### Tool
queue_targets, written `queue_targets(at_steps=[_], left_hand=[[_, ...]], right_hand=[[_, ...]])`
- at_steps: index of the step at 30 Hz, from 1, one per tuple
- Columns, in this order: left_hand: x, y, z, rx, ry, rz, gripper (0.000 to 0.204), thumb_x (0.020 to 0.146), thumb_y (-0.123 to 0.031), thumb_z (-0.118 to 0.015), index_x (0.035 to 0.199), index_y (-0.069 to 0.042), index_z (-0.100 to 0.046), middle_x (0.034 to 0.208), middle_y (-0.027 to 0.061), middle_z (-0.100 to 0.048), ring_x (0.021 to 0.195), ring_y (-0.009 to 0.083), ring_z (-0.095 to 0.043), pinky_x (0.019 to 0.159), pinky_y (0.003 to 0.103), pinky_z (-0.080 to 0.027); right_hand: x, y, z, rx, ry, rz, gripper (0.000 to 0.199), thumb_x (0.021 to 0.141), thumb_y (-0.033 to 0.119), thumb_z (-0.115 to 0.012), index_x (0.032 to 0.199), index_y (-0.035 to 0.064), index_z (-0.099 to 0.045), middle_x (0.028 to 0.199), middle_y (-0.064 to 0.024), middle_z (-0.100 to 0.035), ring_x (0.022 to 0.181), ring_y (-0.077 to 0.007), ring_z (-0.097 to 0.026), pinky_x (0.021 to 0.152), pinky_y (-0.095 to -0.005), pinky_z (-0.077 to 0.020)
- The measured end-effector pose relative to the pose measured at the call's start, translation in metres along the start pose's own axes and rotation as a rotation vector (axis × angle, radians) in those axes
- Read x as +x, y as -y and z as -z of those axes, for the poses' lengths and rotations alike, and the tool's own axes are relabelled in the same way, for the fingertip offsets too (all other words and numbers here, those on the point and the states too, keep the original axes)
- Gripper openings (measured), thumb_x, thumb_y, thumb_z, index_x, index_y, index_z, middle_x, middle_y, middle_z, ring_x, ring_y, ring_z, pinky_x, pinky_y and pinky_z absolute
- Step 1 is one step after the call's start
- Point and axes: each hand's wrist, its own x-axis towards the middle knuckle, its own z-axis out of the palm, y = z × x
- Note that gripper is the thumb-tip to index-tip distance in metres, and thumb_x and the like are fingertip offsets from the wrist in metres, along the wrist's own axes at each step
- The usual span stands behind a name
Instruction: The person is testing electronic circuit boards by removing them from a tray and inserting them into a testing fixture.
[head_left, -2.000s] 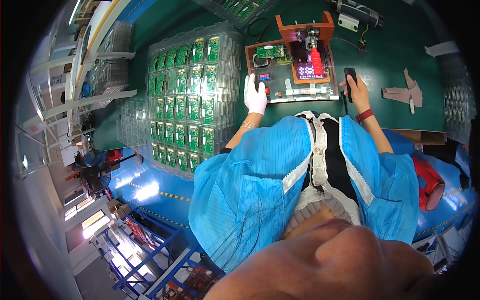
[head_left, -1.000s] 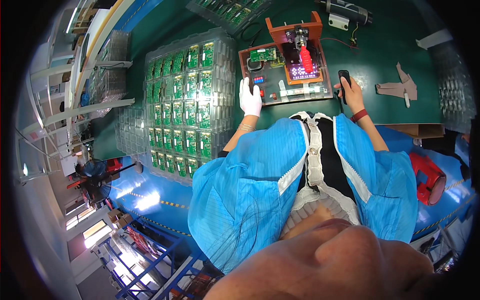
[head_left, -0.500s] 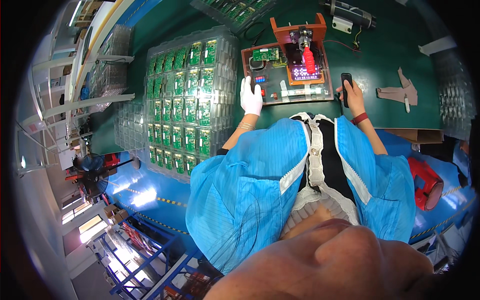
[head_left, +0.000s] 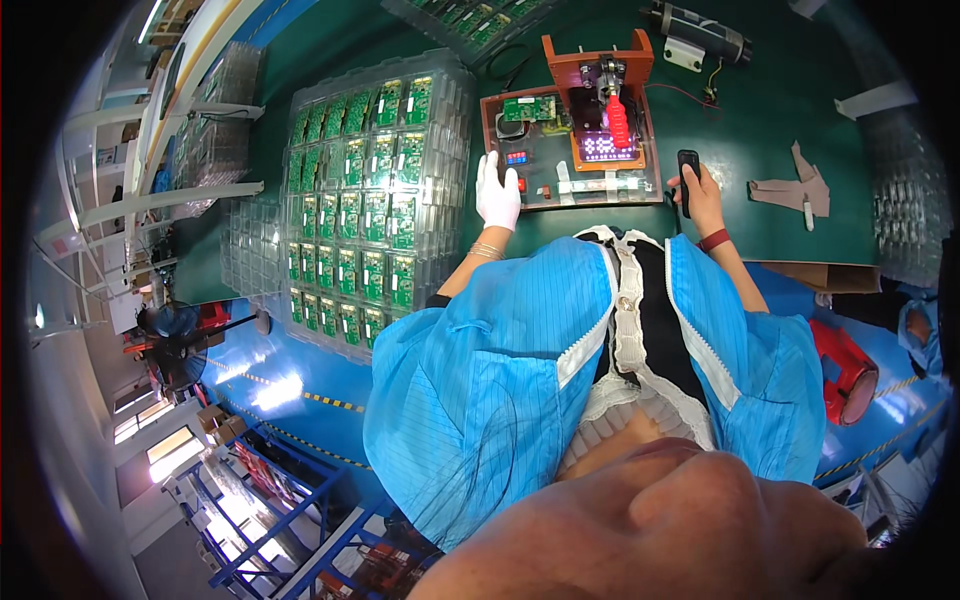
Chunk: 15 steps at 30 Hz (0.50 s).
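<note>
My left hand [head_left: 497,201], in a white glove, lies with fingers stretched out against the left edge of a test fixture [head_left: 530,197]. My bare right hand [head_left: 706,204] is closed round a slim black handheld device [head_left: 688,182], just off the fixture's right side. The device's exact kind is unclear. On the fixture, a red-handled toggle clamp [head_left: 617,122] stands over a panel with white lit segments [head_left: 606,150]. A green circuit board [head_left: 529,109] rests at the fixture's upper left, and a small blue-and-red digital display [head_left: 516,158] glows near my left fingertips.
Stacked clear plastic trays [head_left: 453,120] filled with green circuit boards stand left of my left hand. More boards [head_left: 487,25] lie at the back. A black cylindrical motor [head_left: 703,32] sits at the far right, and a beige glove-like cloth [head_left: 800,192] lies right of my right hand.
The view has shifted slightly. Both hands keep their places by the fixture, and the black device stays in my right hand.
</note>
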Motion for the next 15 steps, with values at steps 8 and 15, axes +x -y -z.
queue_targets(at_steps=[8, 15], left_hand=[[-0.0014, -0.005, 0.0011, 0.002, -0.013, 0.006, 0.049, 0.087, -0.021, -0.052, 0.134, -0.008, -0.044, 0.14, 0.0132, -0.042, 0.128, 0.0282, -0.041, 0.104, 0.032, -0.033], [-0.0002, 0.0036, -0.0025, -0.006, -0.022, -0.015, 0.051, 0.086, -0.023, -0.053, 0.134, -0.011, -0.044, 0.142, 0.0129, -0.039, 0.125, 0.0305, -0.042, 0.102, 0.035, -0.035]], right_hand=[[-0.001, 0.0007, -0.0007, -0.001, -0.004, -0.003, 0.027, 0.095, 0.023, -0.047, 0.107, 0.001, -0.053, 0.078, -0.0079, -0.065, 0.054, -0.0098, -0.051, 0.052, -0.0214, -0.043], [-0.0002, -0.0017, -0.0016, 0.003, 0.005, -0.009, 0.025, 0.095, 0.022, -0.046, 0.106, 0.001, -0.053, 0.079, -0.0079, -0.065, 0.054, -0.0097, -0.05, 0.053, -0.0213, -0.0427]])
